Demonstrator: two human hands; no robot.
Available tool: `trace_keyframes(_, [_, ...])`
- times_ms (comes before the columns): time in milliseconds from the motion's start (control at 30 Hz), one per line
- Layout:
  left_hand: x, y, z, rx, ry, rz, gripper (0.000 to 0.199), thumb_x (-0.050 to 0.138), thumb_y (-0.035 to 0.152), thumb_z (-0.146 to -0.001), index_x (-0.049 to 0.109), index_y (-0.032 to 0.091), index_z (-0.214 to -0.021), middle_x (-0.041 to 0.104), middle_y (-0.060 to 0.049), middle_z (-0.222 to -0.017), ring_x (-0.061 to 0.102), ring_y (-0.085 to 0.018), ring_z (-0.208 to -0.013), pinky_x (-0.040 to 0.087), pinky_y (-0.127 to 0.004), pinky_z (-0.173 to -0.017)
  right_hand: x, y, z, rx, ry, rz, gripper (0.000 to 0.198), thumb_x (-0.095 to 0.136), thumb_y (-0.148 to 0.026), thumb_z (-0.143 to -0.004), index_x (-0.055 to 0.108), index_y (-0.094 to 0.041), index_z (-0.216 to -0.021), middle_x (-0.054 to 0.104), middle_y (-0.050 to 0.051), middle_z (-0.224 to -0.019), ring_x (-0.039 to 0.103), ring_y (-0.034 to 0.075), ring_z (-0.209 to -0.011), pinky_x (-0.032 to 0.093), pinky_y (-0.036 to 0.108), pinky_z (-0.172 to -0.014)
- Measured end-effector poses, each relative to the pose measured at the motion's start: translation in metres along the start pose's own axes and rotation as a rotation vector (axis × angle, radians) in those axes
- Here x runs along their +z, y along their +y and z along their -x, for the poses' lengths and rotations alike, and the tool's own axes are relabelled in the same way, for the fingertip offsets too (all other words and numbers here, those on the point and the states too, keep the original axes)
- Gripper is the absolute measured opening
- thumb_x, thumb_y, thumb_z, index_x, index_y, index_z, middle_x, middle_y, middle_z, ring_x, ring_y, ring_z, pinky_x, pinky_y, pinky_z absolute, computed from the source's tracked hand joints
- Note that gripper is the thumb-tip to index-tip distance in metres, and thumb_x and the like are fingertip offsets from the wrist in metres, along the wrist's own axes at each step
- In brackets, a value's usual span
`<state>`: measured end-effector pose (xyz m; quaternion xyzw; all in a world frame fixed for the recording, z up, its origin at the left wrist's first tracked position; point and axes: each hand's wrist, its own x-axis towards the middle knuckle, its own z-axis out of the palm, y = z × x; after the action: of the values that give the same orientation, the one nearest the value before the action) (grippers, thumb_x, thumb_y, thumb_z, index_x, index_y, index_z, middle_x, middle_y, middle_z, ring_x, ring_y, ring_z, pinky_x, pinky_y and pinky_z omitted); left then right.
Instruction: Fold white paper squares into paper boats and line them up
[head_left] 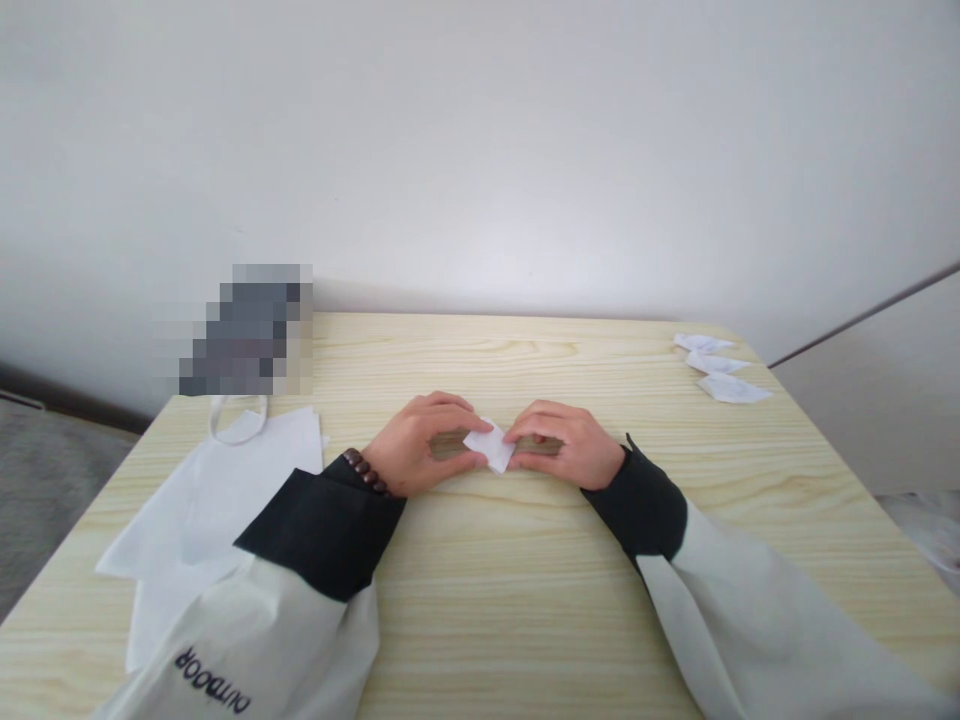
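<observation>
A small folded piece of white paper (491, 446) is held between both hands over the middle of the table. My left hand (429, 445) pinches its left side with thumb and fingers; a dark bead bracelet circles that wrist. From the other side, my right hand (556, 443) grips the paper's right edge between thumb and fingertips. Some of the fingers are hidden behind the paper and the hands.
Loose white paper sheets (247, 490) lie at the left, with a white ring (238, 420), perhaps a tape roll, on them. Behind them is a blurred dark object (244, 335). Three folded white paper pieces (735, 389) rest at the back right of the wooden table (495, 600).
</observation>
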<state>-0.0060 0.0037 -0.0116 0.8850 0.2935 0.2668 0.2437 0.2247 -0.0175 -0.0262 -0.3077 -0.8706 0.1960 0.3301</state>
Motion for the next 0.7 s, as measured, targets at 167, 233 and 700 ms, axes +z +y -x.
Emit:
trace_keyframes(167, [0.0026,-0.0016,0.0014,0.021,-0.034,-0.026,0.024,0.065,0.030,-0.073,0.067,0.023,-0.096,0.068,-0.006,-0.095,0.056,-0.022,-0.102,0.043,-0.037,-0.088,0.0003,0.0000,-0.0004,-0.003,-0.001,0.018,0.018,0.060,-0.034,-0.082,0.066,-0.018,-0.084,0.067,0.006,-0.081,0.061,0.014,-0.075,0.050,0.026,-0.069])
trace_keyframes(233, [0.0031,-0.0019,0.0014,0.034,-0.034,-0.022,0.025,0.066,0.031,-0.073,0.067,0.022,-0.097,0.068,-0.005,-0.095,0.055,-0.021,-0.102,0.043,-0.037,-0.088,0.0005,-0.0001,-0.0006,-0.009,-0.002,0.011,0.018,0.062,-0.034,-0.080,0.066,-0.017,-0.085,0.067,0.007,-0.082,0.061,0.014,-0.075,0.049,0.026,-0.070])
trace_keyframes(700, [0.0030,-0.0011,0.0010,0.058,-0.008,-0.030,0.017,0.061,0.032,-0.079,0.070,0.023,-0.091,0.066,-0.007,-0.100,0.056,-0.020,-0.099,0.045,-0.035,-0.088,-0.0002,-0.0014,-0.0003,-0.016,0.010,0.004,0.015,0.060,-0.031,-0.082,0.068,-0.019,-0.085,0.067,0.006,-0.081,0.062,0.013,-0.073,0.049,0.025,-0.067])
